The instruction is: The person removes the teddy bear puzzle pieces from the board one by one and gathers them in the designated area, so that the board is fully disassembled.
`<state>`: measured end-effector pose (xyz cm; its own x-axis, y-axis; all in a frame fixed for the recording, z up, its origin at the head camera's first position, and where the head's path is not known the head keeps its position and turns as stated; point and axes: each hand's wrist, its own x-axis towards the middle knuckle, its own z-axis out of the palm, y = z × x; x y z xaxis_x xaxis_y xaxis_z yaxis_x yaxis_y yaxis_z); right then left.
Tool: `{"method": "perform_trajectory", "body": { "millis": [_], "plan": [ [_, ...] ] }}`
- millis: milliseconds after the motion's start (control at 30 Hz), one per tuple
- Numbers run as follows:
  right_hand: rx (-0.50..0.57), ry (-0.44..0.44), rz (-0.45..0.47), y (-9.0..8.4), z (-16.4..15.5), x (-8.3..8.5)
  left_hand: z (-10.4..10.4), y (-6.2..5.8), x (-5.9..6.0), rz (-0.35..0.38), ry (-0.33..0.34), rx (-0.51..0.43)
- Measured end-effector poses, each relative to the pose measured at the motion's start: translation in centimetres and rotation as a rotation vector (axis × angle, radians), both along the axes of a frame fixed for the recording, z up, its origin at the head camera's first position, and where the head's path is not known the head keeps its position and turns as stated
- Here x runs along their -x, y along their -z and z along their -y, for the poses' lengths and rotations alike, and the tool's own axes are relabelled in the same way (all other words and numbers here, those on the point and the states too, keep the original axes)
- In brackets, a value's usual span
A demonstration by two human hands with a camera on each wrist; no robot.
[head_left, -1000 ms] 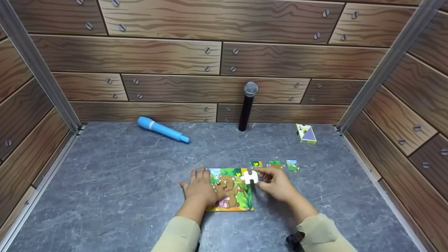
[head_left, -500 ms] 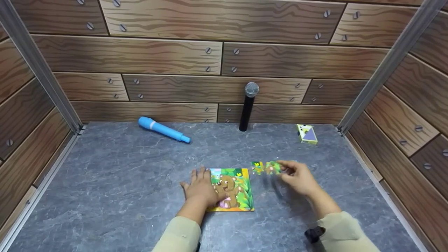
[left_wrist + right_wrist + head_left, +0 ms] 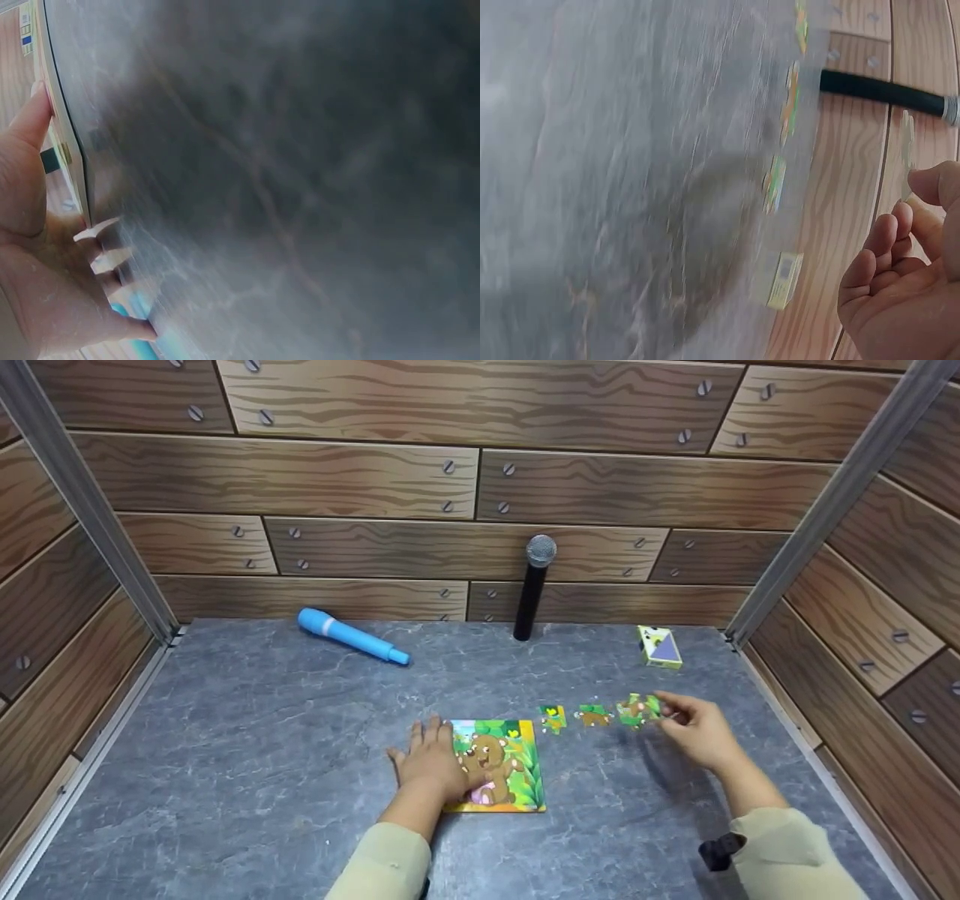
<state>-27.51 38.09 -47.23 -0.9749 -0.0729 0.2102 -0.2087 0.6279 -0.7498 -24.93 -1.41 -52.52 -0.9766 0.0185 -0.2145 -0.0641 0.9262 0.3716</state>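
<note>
My left hand lies flat, fingers spread, on the left part of a square bear jigsaw puzzle and covers that side. In the left wrist view the edge of the puzzle stands beside the thumb. Further right, my right hand pinches a loose jigsaw piece by its right edge, between thumb and fingers, picture side showing to the head. The right wrist view has this piece raised over the table. A green-and-yellow piece and a brown-and-green piece lie in a row behind the puzzle's right corner.
A third table piece lies under the held one, mostly covered in the head view. At the back stand a black microphone and a small card box. A blue microphone-shaped thing lies back left. Wood-patterned walls enclose the table.
My right hand has carried the jigsaw piece from over the puzzle to the right, above the row of loose pieces. Its white back has turned away, showing the picture. The left hand stays put.
</note>
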Motion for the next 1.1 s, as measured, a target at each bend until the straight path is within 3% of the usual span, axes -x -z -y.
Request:
{"method": "perform_trajectory", "body": {
  "millis": [600,1100],
  "plan": [
    [-0.131,0.071,0.090,1.6,-5.3,1.2,-0.1,0.4,0.3,0.004,-0.007,0.020],
    [-0.157,0.106,0.212,3.4,-6.3,2.6,0.1,0.8,0.3,-0.009,0.004,0.014]
  ]
}}
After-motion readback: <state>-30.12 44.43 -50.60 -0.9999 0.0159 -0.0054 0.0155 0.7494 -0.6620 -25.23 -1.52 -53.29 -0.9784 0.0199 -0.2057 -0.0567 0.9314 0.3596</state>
